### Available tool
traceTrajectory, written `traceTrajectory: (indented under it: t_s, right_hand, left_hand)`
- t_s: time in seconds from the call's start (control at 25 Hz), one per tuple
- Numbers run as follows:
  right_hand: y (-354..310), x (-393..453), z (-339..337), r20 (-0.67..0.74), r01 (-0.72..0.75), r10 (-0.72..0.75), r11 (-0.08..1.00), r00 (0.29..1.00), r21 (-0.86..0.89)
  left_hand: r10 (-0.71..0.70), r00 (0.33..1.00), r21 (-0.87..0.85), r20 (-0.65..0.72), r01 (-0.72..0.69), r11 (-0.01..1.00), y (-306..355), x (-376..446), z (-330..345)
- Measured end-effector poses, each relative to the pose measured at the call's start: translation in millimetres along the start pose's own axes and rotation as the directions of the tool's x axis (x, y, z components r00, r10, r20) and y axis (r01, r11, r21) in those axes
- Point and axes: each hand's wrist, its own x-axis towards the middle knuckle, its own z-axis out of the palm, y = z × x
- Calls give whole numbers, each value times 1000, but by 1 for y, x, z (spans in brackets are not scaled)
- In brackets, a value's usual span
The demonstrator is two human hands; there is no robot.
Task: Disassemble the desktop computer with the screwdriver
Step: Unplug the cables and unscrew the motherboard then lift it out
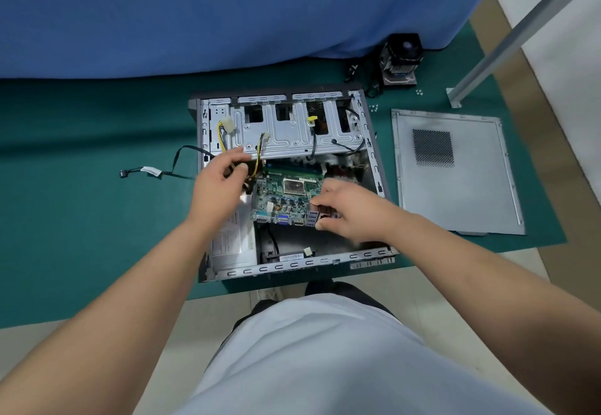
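An open desktop computer case (208, 271) lies on its side on a green mat. Inside it a green motherboard (286, 196) sits tilted, its port side raised toward me. My right hand (348, 213) pinches the motherboard's near right edge by the port block. My left hand (218, 183) is at the motherboard's left side among the power cables (258, 157), fingers loosely curled near a connector; whether it holds one is hidden. A silver drive cage (292, 135) spans the case's far half. The power supply (231, 239) lies at the near left. No screwdriver is in view.
The removed side panel (455, 180) lies on the mat to the right of the case. A black CPU cooler (401, 60) stands at the far right, with small screws (374, 108) near it. A loose black cable (153, 172) lies left of the case. A blue cloth (227, 8) hangs behind.
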Motion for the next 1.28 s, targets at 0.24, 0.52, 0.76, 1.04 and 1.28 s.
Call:
traceTrajectory:
  t_s: [0.24, 0.52, 0.76, 1.04, 1.28]
  right_hand:
    - [-18, -16, -34, -34, -28, 31, 995, 999, 94]
    - [-32, -40, -79, 18, -13, 9, 968, 1000, 252]
    - [-43, -57, -114, 98, -13, -17, 954, 995, 300]
    - [-59, -87, -146, 45, 12, -34, 903, 998, 430]
    - [-53, -93, -152, -88, 6, 44, 868, 995, 497]
  left_hand:
    - [-375, 913, -152, 160, 398, 905, 22, -7, -4]
    - [-474, 724, -366, 501, 673, 642, 49, -27, -19]
    - [-289, 661, -537, 693, 740, 405, 69, -43, -5]
    - [-214, 678, -538, 703, 704, 463, 107, -48, -32]
    - [-272, 785, -532, 557, 588, 609, 142, -35, -34]
